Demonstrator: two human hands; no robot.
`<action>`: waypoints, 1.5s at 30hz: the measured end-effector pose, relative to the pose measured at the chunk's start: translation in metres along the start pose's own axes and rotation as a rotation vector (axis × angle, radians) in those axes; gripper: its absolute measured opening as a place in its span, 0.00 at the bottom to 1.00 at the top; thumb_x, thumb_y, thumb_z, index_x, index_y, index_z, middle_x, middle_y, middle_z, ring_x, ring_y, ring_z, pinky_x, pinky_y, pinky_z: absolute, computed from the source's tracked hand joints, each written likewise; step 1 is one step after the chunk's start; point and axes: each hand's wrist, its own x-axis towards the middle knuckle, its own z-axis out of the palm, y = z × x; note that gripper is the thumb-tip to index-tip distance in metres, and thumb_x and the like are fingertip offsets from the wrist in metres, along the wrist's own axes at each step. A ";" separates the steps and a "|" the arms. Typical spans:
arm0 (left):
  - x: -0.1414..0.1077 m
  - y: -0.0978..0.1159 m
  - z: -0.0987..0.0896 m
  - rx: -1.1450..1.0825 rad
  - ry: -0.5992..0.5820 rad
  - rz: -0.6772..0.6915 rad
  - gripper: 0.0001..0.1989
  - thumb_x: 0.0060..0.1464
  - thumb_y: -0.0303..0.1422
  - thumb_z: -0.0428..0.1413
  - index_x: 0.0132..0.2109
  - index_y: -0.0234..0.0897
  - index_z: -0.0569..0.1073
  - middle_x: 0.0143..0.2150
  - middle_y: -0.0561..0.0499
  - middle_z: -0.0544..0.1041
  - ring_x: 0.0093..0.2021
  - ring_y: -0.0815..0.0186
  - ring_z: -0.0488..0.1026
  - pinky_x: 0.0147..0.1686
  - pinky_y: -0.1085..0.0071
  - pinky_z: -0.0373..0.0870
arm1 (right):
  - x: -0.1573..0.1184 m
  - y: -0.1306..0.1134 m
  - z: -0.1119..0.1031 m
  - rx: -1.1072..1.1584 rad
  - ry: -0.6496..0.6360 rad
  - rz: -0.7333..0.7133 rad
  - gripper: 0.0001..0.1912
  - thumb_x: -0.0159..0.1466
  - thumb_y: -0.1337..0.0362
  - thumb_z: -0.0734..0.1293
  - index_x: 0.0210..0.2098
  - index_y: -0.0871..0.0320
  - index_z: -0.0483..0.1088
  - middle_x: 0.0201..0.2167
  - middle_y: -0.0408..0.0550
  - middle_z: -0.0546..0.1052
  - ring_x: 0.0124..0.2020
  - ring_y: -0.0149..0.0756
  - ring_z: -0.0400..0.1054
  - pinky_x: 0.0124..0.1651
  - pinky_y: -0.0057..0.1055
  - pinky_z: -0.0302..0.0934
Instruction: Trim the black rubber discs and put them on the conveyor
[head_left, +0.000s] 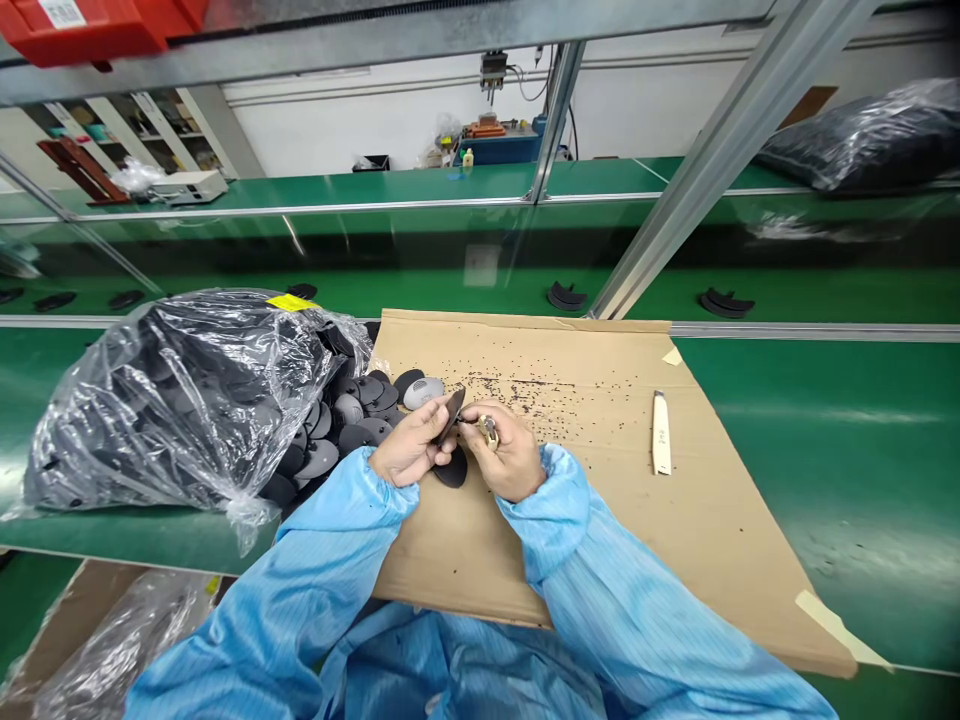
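My left hand [414,442] pinches a thin black oval plastic piece [451,408], tilted on its edge. Just right of it, my right hand [508,450] grips a small brass-coloured tool [489,432]; the fingers cover most of it, so its kind is unclear. The tool's dark tip meets the oval's edge or lies very close to it. Beneath the hands, another black oval piece [451,470] rests on the cardboard sheet [465,570]. A grey oval piece [423,392] lies just beyond my left hand.
A clear plastic bag [172,400] full of dark ovals sits at left, with loose ovals [319,458] spilling from its mouth. Small black bits [525,395] dot the cardboard. A cream-handled utility knife [661,432] lies at right. Beyond, curved black parts [566,296] lie below a metal post [697,170].
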 end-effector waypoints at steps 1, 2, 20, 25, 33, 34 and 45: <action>0.000 -0.001 0.000 0.000 -0.017 0.002 0.29 0.43 0.42 0.67 0.50 0.37 0.67 0.32 0.55 0.63 0.24 0.76 0.63 0.17 0.82 0.57 | 0.000 -0.002 0.000 -0.009 -0.001 -0.023 0.05 0.66 0.65 0.61 0.39 0.57 0.68 0.37 0.50 0.74 0.40 0.36 0.69 0.44 0.34 0.65; -0.001 -0.001 0.000 0.001 -0.035 0.006 0.30 0.42 0.42 0.67 0.50 0.37 0.67 0.32 0.55 0.63 0.24 0.77 0.62 0.16 0.83 0.56 | 0.000 -0.003 0.000 -0.020 -0.003 -0.042 0.05 0.66 0.65 0.61 0.39 0.57 0.68 0.37 0.50 0.74 0.41 0.36 0.69 0.44 0.34 0.65; 0.052 0.062 0.001 0.336 0.462 0.503 0.20 0.43 0.27 0.63 0.46 0.32 0.73 0.44 0.45 0.74 0.44 0.60 0.73 0.47 0.62 0.71 | -0.002 0.038 0.008 0.022 0.290 0.262 0.11 0.63 0.57 0.64 0.39 0.59 0.70 0.32 0.47 0.73 0.33 0.36 0.68 0.40 0.34 0.64; 0.113 0.140 -0.033 1.444 0.909 0.815 0.15 0.53 0.27 0.56 0.49 0.32 0.74 0.47 0.42 0.71 0.51 0.57 0.67 0.55 0.61 0.62 | 0.000 0.036 0.012 0.037 0.283 0.190 0.08 0.62 0.61 0.65 0.37 0.59 0.69 0.32 0.47 0.73 0.33 0.35 0.68 0.39 0.31 0.64; 0.202 0.118 -0.005 1.888 0.645 0.447 0.21 0.53 0.36 0.58 0.53 0.32 0.72 0.54 0.37 0.66 0.56 0.51 0.63 0.56 0.60 0.60 | -0.001 0.039 0.015 0.035 0.398 0.300 0.09 0.64 0.59 0.63 0.34 0.59 0.68 0.28 0.45 0.71 0.31 0.33 0.66 0.36 0.29 0.60; 0.215 0.107 0.005 1.884 0.596 0.419 0.20 0.54 0.37 0.57 0.52 0.33 0.73 0.53 0.38 0.67 0.55 0.52 0.64 0.55 0.62 0.61 | -0.002 0.040 0.015 0.038 0.416 0.322 0.09 0.64 0.59 0.63 0.34 0.59 0.68 0.28 0.45 0.71 0.30 0.33 0.65 0.35 0.29 0.60; 0.316 0.046 0.097 1.810 0.407 0.261 0.27 0.55 0.45 0.55 0.56 0.31 0.66 0.52 0.35 0.71 0.54 0.51 0.68 0.51 0.62 0.64 | 0.000 0.040 0.017 0.179 0.575 0.465 0.10 0.66 0.59 0.61 0.32 0.59 0.65 0.25 0.42 0.67 0.27 0.31 0.62 0.32 0.27 0.57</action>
